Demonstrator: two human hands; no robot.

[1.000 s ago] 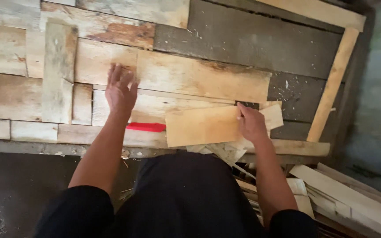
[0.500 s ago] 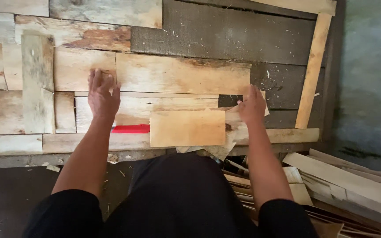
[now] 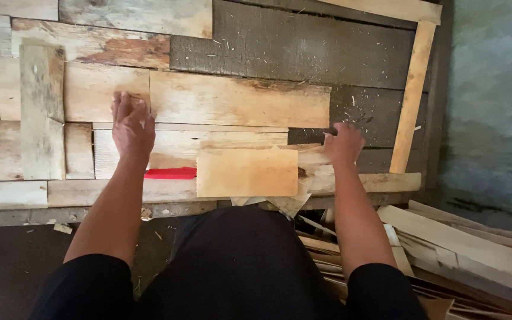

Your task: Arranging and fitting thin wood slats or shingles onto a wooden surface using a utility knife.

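My left hand (image 3: 131,127) lies flat with its fingers apart on the pale wood boards of a patchwork panel, at the left end of a long pale board (image 3: 238,101). It holds nothing. My right hand (image 3: 344,145) sits at the right end of the laid boards, fingers curled over the end of a pale wood strip (image 3: 310,155) beside the dark backing (image 3: 303,47). Between the hands a loose tan rectangular board (image 3: 247,172) lies on the panel. A flat red object (image 3: 170,173) pokes out at its left.
A weathered board (image 3: 41,109) lies upright on the panel at the left. Thin frame strips run along the right side (image 3: 410,95) and the near edge (image 3: 380,181). Several offcuts are piled at the lower right (image 3: 463,243). A grey wall (image 3: 493,89) stands on the right.
My right hand let the tan board lie and moved up and right with a small pale piece, then settled at the gap by the dark backing. The left hand stayed flat.
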